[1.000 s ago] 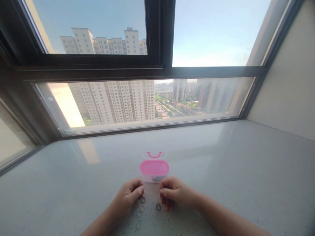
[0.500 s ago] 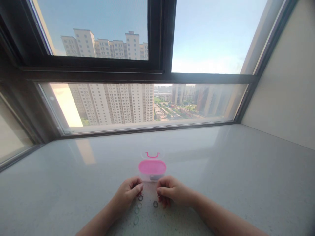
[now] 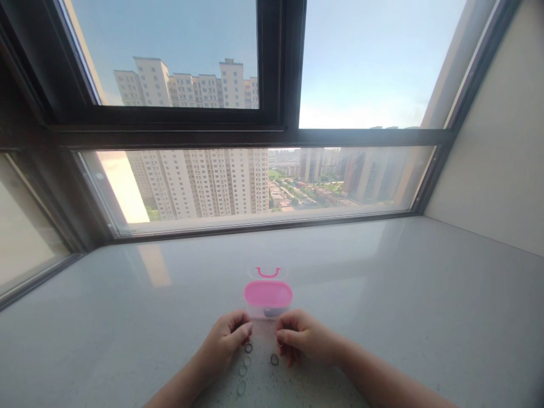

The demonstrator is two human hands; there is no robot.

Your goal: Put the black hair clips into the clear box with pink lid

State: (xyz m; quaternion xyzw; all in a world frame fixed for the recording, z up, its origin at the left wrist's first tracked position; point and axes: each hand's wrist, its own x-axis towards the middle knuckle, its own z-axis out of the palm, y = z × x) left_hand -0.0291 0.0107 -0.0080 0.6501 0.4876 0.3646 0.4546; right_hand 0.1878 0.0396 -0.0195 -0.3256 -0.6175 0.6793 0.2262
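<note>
A small clear plastic box (image 3: 267, 306) with a pink lid and a pink handle lies on the pale stone sill, just beyond my hands. My left hand (image 3: 224, 343) is curled, fingertips pinched together beside a column of several small dark elastic rings (image 3: 243, 365). My right hand (image 3: 302, 339) is curled too, thumb against fingers, with one dark ring (image 3: 274, 358) lying just left of its fingertips. What either pinch holds, if anything, is too small to make out.
The wide pale sill (image 3: 403, 294) runs from a dark-framed window (image 3: 280, 130) at the back to a cream wall (image 3: 497, 170) on the right. Tower blocks show through the glass.
Both hands stay curled at the rings in front of the box. Only the camera view has shifted slightly.
</note>
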